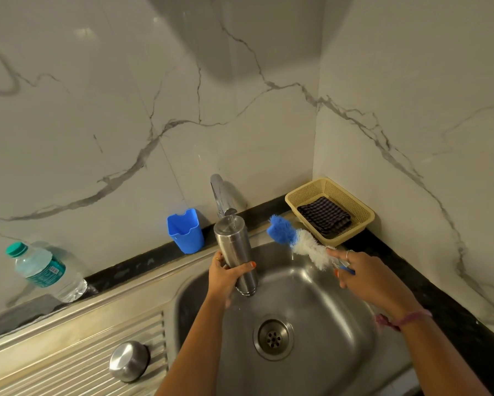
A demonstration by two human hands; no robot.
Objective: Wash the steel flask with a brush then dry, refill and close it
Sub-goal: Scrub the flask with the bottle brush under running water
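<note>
Head view: your left hand [225, 277] grips the wet, likely slippery flask [235, 258] mid-body under the tap [221, 195], right hand [362, 277] gripping the brush [300, 244].

head cam | worn on head | faces forward-down | close above sink [320, 287] | single view
</note>
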